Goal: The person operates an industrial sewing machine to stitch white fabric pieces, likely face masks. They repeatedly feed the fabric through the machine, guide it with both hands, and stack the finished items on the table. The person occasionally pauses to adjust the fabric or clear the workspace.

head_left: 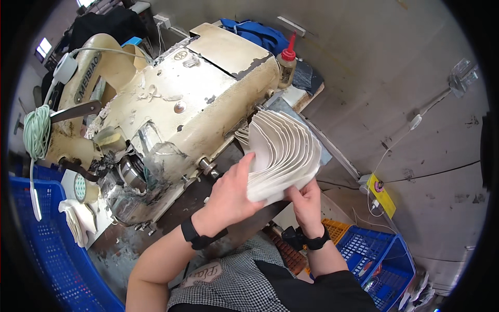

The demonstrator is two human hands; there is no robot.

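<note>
A thick stack of thin white sheet-like pieces [287, 151] is fanned out between my two hands, its layers curving in waves. My left hand [231, 190] is wrapped round the stack's left edge. On the lower right corner, my right hand [305, 205] grips it with the thumb on top. The pieces' material cannot be told for certain. Just beyond and left of the stack is a worn cream-coloured machine [202, 99], with scraps and dust on its casing. Metal knobs [208, 167] stick out of the machine's near side, close to my left hand.
A blue perforated crate [39, 234] stands at left, beside folded white pieces [78, 221] and a tape roll [86, 188]. Blue and orange crates [387, 257] sit low at right. A red-tipped bottle [287, 65] stands behind the machine. A wound pale-green cord [36, 132] hangs left.
</note>
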